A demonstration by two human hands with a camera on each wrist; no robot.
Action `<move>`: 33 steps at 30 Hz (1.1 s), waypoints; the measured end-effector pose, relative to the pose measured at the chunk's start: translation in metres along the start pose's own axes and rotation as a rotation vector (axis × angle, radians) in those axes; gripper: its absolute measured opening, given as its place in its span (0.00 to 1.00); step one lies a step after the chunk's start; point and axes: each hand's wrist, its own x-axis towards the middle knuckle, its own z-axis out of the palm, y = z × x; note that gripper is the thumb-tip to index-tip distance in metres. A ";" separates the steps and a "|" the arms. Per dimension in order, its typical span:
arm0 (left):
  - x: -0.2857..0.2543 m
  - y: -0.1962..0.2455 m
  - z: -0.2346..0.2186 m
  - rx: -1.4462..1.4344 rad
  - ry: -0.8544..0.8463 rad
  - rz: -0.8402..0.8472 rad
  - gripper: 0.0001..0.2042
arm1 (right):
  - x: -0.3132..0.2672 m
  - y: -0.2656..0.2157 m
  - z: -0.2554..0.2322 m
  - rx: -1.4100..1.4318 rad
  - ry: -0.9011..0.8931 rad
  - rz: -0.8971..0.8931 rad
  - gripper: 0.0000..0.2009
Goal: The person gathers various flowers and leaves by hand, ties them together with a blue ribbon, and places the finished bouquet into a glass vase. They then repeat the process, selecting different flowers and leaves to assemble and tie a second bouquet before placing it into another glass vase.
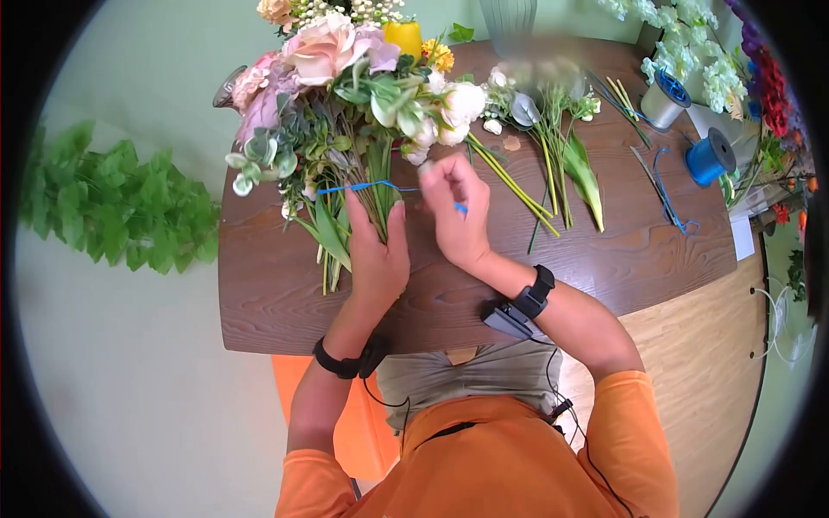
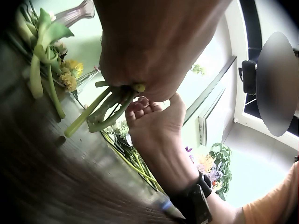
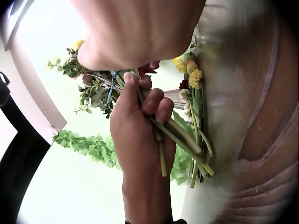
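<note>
A large bouquet of pink, white and lilac flowers (image 1: 324, 52) is held up over the table by my left hand (image 1: 380, 259), whose fingers and thumb wrap round the stems (image 3: 180, 140). Blue ribbon (image 1: 367, 185) crosses the stems just above that hand and runs toward my right hand (image 1: 462, 216). The right hand has its fingers curled, with a bit of blue showing at the palm; it pinches the ribbon's end beside the bouquet. In the left wrist view the right hand (image 2: 159, 126) appears behind the stem ends (image 2: 88, 112).
Loose stems and white flowers (image 1: 553, 129) lie on the dark wooden table (image 1: 466, 302). Further right are a blue ribbon spool (image 1: 710, 157), a white spool (image 1: 666, 99) and scissors (image 1: 656, 186). A glass vase (image 1: 508, 22) stands at the back; green leaves (image 1: 121, 198) hang at left.
</note>
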 end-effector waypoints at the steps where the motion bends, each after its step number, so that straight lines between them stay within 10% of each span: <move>1: -0.001 0.000 0.000 -0.001 0.002 0.005 0.33 | 0.002 0.001 0.005 -0.015 -0.005 -0.215 0.08; 5: -0.002 0.000 -0.002 0.058 -0.019 0.196 0.33 | 0.013 -0.054 0.003 -0.308 -0.118 -0.501 0.04; 18: 0.001 0.014 0.004 0.526 0.103 0.475 0.26 | 0.027 -0.058 -0.003 -0.516 -0.195 -0.251 0.07; 20: -0.004 0.011 0.007 0.441 0.057 0.369 0.27 | 0.029 -0.056 -0.003 -0.412 -0.263 -0.037 0.07; 30: -0.008 0.013 0.018 -0.091 -0.071 -0.066 0.32 | 0.031 -0.044 -0.003 -0.303 -0.261 -0.103 0.08; 33: -0.012 0.009 0.019 -0.022 -0.042 0.088 0.32 | 0.032 -0.044 -0.004 -0.306 -0.279 -0.134 0.07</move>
